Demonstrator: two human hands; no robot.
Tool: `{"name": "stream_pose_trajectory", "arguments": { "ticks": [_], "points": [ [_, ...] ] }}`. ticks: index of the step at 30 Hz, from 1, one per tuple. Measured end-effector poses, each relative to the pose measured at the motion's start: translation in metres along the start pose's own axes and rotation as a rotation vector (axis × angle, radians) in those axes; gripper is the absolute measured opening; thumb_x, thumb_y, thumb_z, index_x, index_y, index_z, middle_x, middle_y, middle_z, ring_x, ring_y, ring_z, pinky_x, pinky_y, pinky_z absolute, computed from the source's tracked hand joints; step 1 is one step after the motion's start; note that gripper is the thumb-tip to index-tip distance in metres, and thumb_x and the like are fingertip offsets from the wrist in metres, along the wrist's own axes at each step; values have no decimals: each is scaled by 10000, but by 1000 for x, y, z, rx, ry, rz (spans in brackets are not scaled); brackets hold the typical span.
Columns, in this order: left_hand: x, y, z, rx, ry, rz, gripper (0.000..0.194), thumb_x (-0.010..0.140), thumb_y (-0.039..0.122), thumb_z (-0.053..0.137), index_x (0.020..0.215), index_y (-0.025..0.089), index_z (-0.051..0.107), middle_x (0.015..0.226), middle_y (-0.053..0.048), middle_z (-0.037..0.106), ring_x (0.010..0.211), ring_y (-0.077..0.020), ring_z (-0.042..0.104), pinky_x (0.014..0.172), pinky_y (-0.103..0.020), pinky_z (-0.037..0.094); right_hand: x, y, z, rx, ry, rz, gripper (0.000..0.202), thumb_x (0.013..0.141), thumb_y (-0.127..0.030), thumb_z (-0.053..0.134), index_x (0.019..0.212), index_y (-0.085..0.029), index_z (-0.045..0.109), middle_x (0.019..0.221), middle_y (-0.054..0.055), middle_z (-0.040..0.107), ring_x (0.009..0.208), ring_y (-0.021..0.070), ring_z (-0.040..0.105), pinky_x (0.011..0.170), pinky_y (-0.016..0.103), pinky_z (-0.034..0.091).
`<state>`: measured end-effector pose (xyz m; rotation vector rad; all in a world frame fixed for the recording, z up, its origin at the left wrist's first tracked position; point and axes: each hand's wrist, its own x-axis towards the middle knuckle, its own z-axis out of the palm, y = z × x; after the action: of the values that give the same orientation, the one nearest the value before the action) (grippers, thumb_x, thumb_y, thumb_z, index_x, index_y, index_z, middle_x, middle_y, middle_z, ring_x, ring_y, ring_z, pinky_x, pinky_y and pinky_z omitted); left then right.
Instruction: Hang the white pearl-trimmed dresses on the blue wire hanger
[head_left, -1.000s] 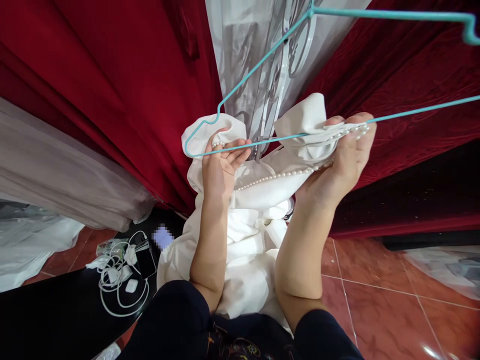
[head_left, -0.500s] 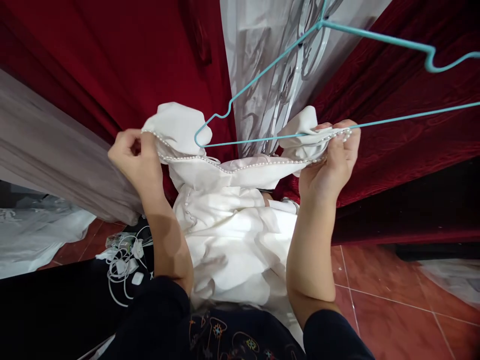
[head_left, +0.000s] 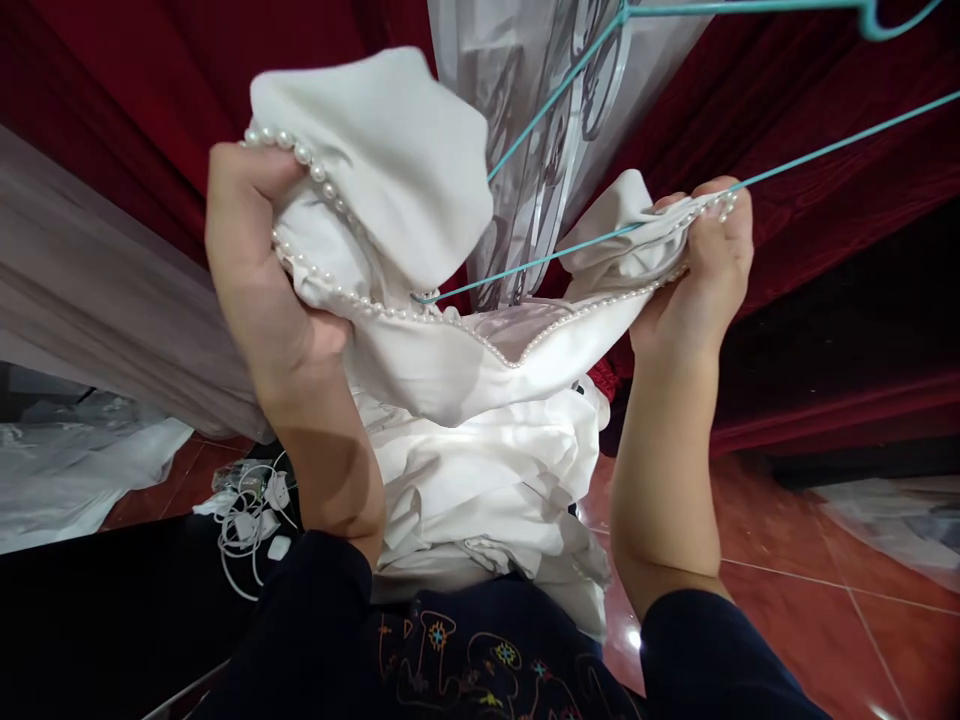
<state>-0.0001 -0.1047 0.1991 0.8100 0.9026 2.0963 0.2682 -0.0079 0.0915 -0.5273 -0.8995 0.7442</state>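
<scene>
Dress, white, pearl-edged; left hand grip closed on sleeve, right hand pinching other sleeve around hanger; red curtains behind; cables on black desk.

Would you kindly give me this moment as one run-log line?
left hand: grips white dress by beaded edge | right hand: grips beaded edge at teal hanger | cable tangle: lower left

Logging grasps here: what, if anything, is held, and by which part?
A white dress: the left hand grips one sleeve's pearl-trimmed edge, the right hand the other's, where the turquoise hanger's bar emerges.
</scene>
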Motion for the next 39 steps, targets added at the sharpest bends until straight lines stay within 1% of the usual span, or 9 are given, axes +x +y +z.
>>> {"name": "stream_pose_trajectory", "arguments": {
  "ticks": [4,8,12,16,21,25,29,36,39],
  "points": [
    [16,-45,-53,503,-18,405,388,897,-72,566,627,163,415,666,25,279,622,-83,309,584,-224,288,-8,5,1,30,3,-10,283,863,-503,735,956,-273,600,917,40,687,867,187,618,853,345,541],
    [41,-89,-89,788,49,357,447,786,-97,617,603,174,312,618,64,216,582,-86,199,585,-285,129,-14,8,5,64,-4,27,349,826,-537,794,949,-261,619,932,38,712,847,190,631,918,390,560],
    [71,-102,-90,1034,101,327,388,730,-61,634,632,198,362,612,77,285,588,-100,260,596,-284,188,-15,9,7,46,-9,28,354,832,-530,793,957,-256,608,948,36,708,890,199,664,1018,431,560],
    [87,-116,-94,1215,56,74,311,648,-45,652,622,191,451,568,77,362,575,-107,312,612,-286,220,-15,13,6,29,-27,64,368,834,-526,794,992,-254,603,973,19,725,900,184,688,1008,406,573],
    [82,-130,-71,774,9,-147,353,616,-85,599,843,184,569,632,75,528,572,-133,475,585,-264,334,-22,18,9,14,-90,133,325,853,-489,773,1011,-265,598,1040,9,731,1066,211,735,1041,406,583],
    [98,-121,-50,478,198,-38,544,631,-204,516,1017,174,574,635,103,505,583,-108,477,599,-260,343,-30,21,14,51,-107,165,307,845,-459,789,1008,-257,624,1028,2,755,988,186,741,1105,410,562],
    [118,-113,-50,352,223,146,534,712,-279,462,950,189,553,594,128,472,575,-76,447,618,-252,337,-29,26,14,74,-99,144,279,861,-444,786,999,-256,632,1034,-4,758,1013,170,740,1124,380,540],
    [113,-107,-1,460,-60,466,640,707,-392,539,980,187,534,589,157,374,510,-72,322,575,-274,239,-33,31,13,35,-93,142,273,887,-457,763,1001,-250,625,1038,8,750,1065,173,739,1143,381,530],
    [88,-101,21,547,-212,537,557,739,-266,746,1059,170,614,748,95,514,632,-85,446,632,-241,330,-38,32,15,19,-83,149,275,888,-445,754,1024,-248,618,1064,13,748,1092,177,738,1138,390,540]
  ]
}}
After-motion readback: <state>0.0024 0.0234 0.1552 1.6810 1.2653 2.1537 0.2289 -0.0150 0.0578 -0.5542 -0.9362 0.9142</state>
